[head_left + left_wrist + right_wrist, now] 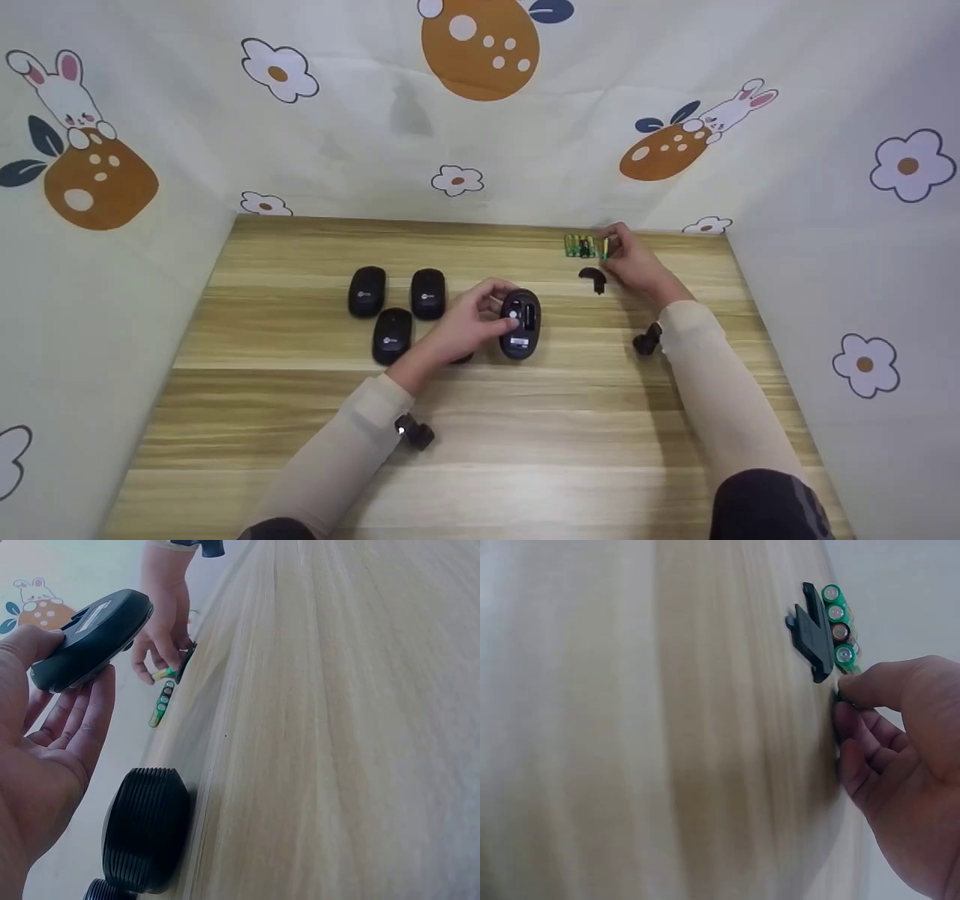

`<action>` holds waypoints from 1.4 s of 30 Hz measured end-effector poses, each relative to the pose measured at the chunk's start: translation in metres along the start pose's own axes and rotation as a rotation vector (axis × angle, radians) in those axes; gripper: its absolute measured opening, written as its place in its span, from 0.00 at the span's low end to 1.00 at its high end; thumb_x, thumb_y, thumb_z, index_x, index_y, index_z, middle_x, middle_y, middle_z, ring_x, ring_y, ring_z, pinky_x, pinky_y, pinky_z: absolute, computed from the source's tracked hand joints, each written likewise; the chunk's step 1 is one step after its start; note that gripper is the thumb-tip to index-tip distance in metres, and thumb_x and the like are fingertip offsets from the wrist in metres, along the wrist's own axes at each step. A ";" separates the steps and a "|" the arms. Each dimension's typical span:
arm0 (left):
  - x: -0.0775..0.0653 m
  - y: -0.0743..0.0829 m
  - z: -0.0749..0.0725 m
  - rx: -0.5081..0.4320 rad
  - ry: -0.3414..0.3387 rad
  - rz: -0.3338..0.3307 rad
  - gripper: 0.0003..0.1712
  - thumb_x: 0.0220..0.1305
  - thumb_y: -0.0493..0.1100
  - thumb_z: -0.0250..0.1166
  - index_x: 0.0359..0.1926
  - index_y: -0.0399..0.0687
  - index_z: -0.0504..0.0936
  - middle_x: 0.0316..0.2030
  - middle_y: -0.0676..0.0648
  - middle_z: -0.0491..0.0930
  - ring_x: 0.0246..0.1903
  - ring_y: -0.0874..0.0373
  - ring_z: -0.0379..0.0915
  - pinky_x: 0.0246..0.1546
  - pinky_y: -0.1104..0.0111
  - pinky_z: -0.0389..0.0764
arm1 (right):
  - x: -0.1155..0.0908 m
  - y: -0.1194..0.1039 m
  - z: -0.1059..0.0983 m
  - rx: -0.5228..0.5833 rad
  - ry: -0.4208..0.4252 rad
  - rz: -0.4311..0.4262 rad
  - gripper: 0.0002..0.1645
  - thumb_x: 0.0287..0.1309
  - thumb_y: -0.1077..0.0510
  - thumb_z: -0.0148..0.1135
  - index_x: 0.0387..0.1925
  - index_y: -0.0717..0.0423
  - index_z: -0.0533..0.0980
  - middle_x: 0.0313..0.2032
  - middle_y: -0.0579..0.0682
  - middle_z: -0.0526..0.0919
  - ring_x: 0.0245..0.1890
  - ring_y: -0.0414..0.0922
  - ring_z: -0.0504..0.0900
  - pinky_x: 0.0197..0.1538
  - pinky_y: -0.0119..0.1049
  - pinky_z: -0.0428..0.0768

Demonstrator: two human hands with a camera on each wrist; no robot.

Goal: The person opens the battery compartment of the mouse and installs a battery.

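My left hand [466, 324] holds a black computer mouse [525, 331] with its underside facing up, thumb on the bottom face and fingers beneath. A long battery slot shows uncovered there. At the back right, thumb and fingers of my right hand [636, 264] pinch a green-and-yellow battery [605, 248] beside a row of several batteries [580, 246]. In the right wrist view that battery is mostly hidden by the fingertips. A black battery cover [598, 277] lies just in front of the row, and shows side-on in the right wrist view.
Left of the held mouse, three black mice [367, 292] lie face up on the wooden table [525, 450]. Another mouse [463, 359] shows partly from under my left forearm. Patterned cloth walls [352, 150] stand behind the table and along both sides.
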State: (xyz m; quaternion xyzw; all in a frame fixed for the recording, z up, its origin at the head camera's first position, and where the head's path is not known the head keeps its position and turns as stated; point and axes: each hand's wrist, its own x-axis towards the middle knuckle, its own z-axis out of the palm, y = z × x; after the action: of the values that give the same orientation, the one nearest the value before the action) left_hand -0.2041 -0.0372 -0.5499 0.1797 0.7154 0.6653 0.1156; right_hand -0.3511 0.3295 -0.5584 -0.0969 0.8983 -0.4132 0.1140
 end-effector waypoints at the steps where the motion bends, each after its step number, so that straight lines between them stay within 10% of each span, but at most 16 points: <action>1: 0.000 0.000 0.000 -0.002 0.001 0.000 0.30 0.67 0.34 0.77 0.68 0.41 0.80 0.54 0.44 0.84 0.50 0.51 0.83 0.60 0.57 0.87 | -0.001 0.001 0.001 0.004 0.011 -0.001 0.30 0.73 0.72 0.60 0.73 0.58 0.67 0.53 0.59 0.74 0.46 0.50 0.74 0.50 0.39 0.74; 16: 0.000 0.002 0.000 -0.015 -0.003 0.001 0.30 0.67 0.34 0.77 0.68 0.39 0.79 0.55 0.43 0.83 0.51 0.50 0.83 0.59 0.59 0.88 | -0.016 -0.002 0.018 0.281 0.235 -0.072 0.33 0.66 0.77 0.57 0.70 0.63 0.67 0.45 0.58 0.71 0.39 0.48 0.70 0.35 0.30 0.73; 31: 0.001 0.000 -0.001 -0.009 0.009 -0.019 0.31 0.68 0.35 0.77 0.70 0.40 0.79 0.56 0.43 0.83 0.51 0.51 0.82 0.56 0.60 0.88 | -0.038 -0.042 0.033 0.344 0.202 -0.159 0.29 0.67 0.78 0.59 0.68 0.70 0.68 0.54 0.74 0.74 0.46 0.51 0.75 0.46 0.31 0.77; 42: 0.002 0.001 -0.002 -0.002 0.020 -0.018 0.31 0.68 0.35 0.78 0.70 0.39 0.79 0.55 0.42 0.83 0.50 0.51 0.82 0.54 0.62 0.87 | -0.051 -0.059 0.044 0.392 0.177 -0.238 0.25 0.70 0.80 0.61 0.66 0.75 0.70 0.44 0.64 0.75 0.42 0.47 0.74 0.43 0.29 0.79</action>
State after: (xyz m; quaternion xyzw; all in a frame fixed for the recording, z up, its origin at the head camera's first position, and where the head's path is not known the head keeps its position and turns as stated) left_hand -0.2068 -0.0381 -0.5484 0.1666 0.7173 0.6668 0.1145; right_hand -0.2850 0.2734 -0.5350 -0.1414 0.7897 -0.5969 0.0020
